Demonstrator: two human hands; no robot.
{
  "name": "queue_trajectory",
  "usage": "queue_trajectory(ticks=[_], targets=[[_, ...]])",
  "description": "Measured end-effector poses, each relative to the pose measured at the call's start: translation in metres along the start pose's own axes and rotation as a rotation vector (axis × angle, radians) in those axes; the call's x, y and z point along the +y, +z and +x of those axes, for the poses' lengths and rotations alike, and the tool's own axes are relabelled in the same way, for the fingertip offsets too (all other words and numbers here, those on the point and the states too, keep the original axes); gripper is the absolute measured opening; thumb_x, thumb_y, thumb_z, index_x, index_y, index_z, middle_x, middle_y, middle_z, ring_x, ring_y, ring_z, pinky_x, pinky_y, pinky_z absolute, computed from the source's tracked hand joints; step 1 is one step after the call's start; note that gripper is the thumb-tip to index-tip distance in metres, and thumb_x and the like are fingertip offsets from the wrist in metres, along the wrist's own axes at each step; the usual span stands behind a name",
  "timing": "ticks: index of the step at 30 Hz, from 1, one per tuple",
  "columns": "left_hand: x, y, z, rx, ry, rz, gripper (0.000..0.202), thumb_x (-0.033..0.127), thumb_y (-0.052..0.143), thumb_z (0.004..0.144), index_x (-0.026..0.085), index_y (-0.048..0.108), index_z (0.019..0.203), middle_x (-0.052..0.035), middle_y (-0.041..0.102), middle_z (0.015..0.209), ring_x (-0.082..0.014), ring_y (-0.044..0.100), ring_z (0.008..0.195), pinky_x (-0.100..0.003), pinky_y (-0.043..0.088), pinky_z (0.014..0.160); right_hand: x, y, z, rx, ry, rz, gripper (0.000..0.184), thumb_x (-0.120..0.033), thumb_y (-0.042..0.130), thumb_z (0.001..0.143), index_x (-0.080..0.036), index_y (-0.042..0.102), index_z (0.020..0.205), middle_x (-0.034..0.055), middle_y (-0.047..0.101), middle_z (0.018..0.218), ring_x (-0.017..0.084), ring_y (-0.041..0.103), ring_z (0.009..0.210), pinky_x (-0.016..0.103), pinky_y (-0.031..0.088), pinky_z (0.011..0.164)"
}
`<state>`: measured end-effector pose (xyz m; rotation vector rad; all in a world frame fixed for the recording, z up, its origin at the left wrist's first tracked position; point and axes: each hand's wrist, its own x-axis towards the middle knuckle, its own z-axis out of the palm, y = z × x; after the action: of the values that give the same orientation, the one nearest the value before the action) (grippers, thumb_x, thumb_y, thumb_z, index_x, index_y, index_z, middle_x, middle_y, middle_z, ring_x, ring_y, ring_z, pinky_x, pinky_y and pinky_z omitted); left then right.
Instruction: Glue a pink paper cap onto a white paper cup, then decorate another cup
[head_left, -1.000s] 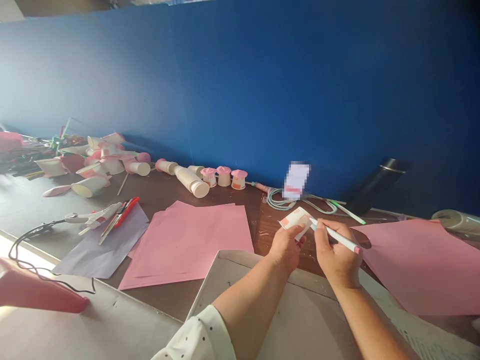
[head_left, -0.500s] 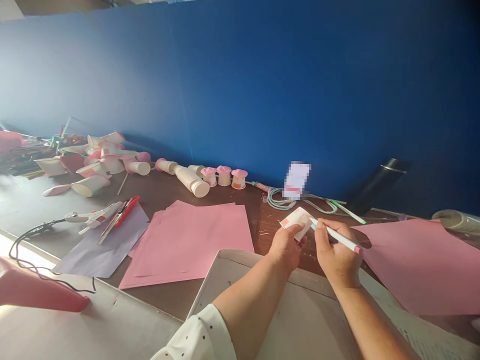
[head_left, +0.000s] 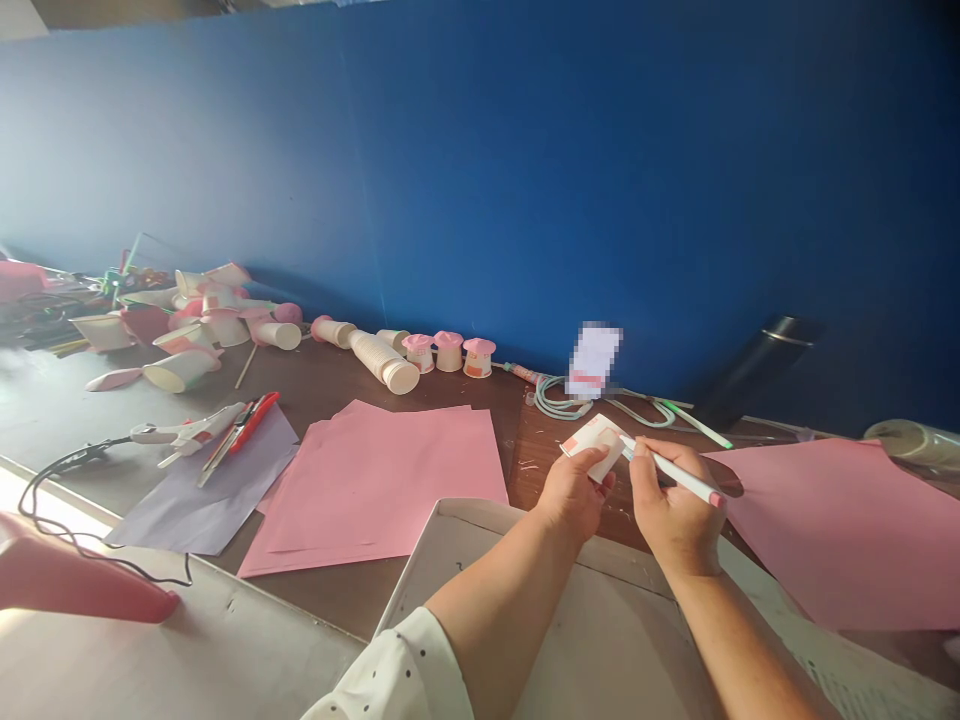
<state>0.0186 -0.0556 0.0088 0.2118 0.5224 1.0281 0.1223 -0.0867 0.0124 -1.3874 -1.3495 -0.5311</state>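
Note:
A small white paper cup (head_left: 592, 436) with pink-orange patches lies tilted in my left hand (head_left: 576, 496), whose fingers are closed around it. My right hand (head_left: 681, 518) grips a white marker pen (head_left: 686, 478) with a pink end; its tip points at the side of the cup and appears to touch it. The mark under the tip is too small to make out. Both hands are above the brown table, just past the edge of a shallow white box lid (head_left: 555, 610).
Pink paper sheets (head_left: 382, 480) lie left, another pink sheet (head_left: 840, 520) right. A red utility knife (head_left: 238, 437) and glue gun (head_left: 191, 435) rest on grey paper. Behind are pink-roofed cups (head_left: 448, 352), stacked cups (head_left: 375, 360), a coiled cable (head_left: 559, 398) and a black bottle (head_left: 754, 370).

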Motion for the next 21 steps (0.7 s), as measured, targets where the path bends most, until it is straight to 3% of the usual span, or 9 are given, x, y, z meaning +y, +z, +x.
queue_trajectory(ticks=[21], targets=[[-0.0006,-0.0012,0.0027,0.003,-0.008,-0.007,0.029,0.013,0.075,0.069,0.018,0.072,0.098,-0.0059,0.074,0.109,-0.0165,0.066,0.099,-0.023,0.049,0.078,-0.0028,-0.0007,0.0003,-0.004,-0.048,-0.016,0.021,-0.033,0.061,0.093,-0.016,0.072,0.087,0.0111,0.077,0.081,0.024,0.073,0.075,0.032,0.056,0.068]])
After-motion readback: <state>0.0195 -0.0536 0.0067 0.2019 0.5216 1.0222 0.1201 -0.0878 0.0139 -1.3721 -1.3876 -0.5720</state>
